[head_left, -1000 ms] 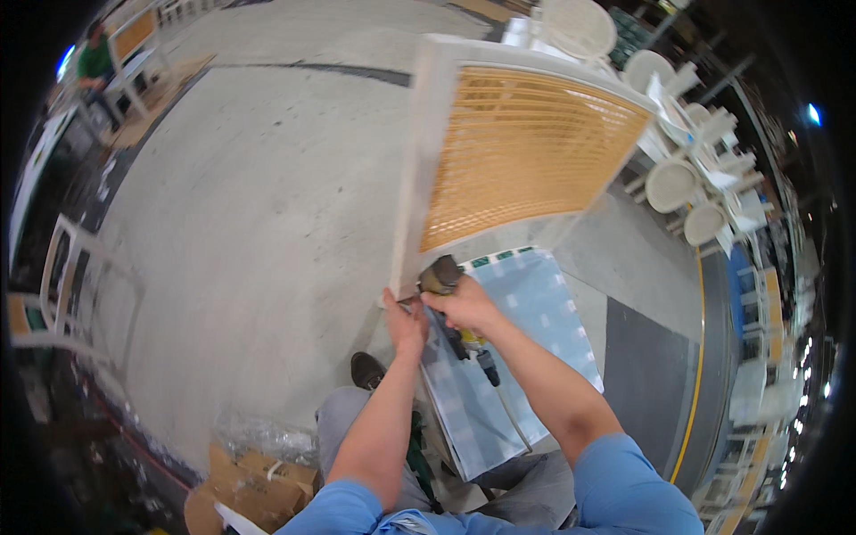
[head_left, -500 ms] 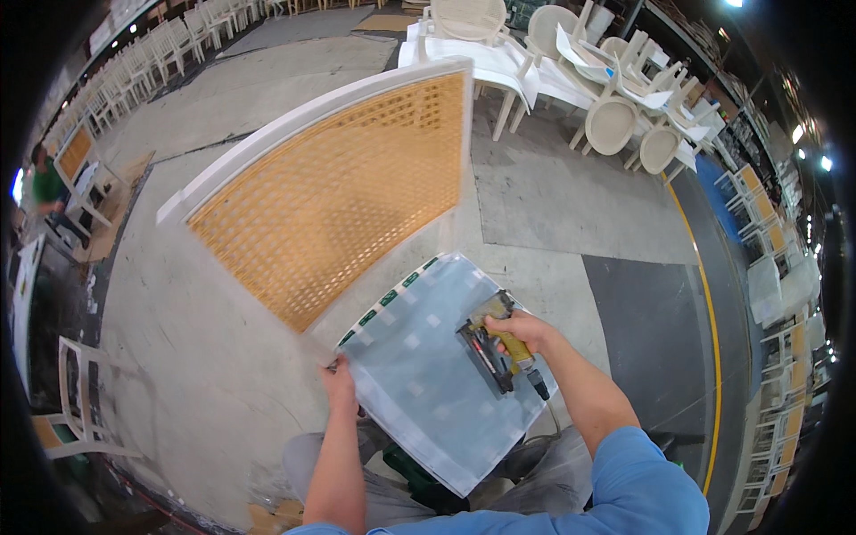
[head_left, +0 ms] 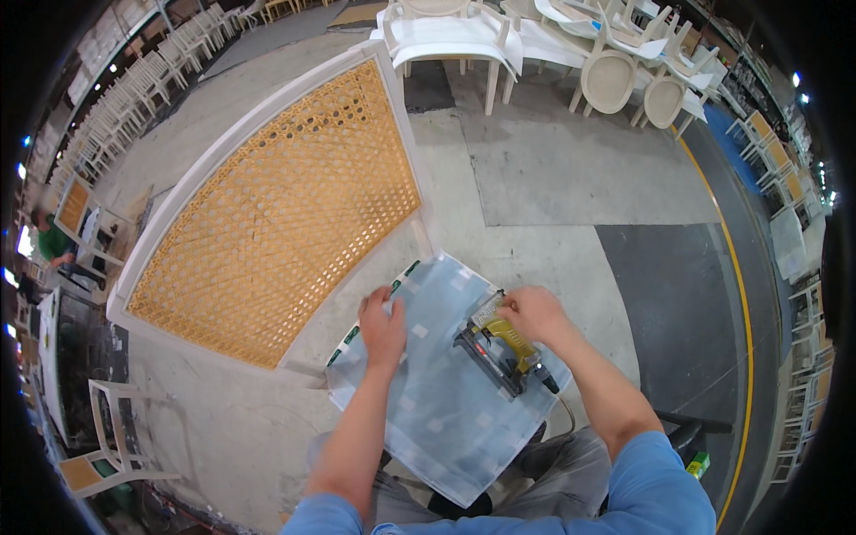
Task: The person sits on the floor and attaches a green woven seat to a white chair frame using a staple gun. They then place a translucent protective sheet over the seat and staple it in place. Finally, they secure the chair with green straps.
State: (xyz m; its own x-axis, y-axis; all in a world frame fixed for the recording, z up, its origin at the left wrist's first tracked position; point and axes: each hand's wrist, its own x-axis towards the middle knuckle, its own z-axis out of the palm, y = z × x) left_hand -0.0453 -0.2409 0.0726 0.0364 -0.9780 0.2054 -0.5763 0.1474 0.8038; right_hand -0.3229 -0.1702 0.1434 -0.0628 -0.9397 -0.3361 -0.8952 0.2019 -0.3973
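Note:
A large curved cane chair back [head_left: 267, 214] in a white frame stands ahead of me. Between it and my lap lies a squarish chair seat [head_left: 428, 383] covered with a translucent bluish sheet, with a green-and-white strip along its far left edge. My left hand [head_left: 383, 334] rests on that edge, fingers extended and thumb apart. On the right half of the sheet lies a yellow and black staple gun [head_left: 510, 343] with an air hose. My right hand [head_left: 539, 316] is at the head end of the gun, fingers curled together; what they hold is hidden.
White chairs and covered seats [head_left: 446, 43] stand at the far side, some stacked. Rows of chairs line the left and right. A small chair [head_left: 116, 437] stands at lower left. A person in green [head_left: 55, 245] is at far left. A yellow line [head_left: 740, 294] runs along the floor.
My left hand has moved from the seat's left corner up along the strip. My right hand has shifted off the gun's handle toward its head. The cane back has moved left and lower in view.

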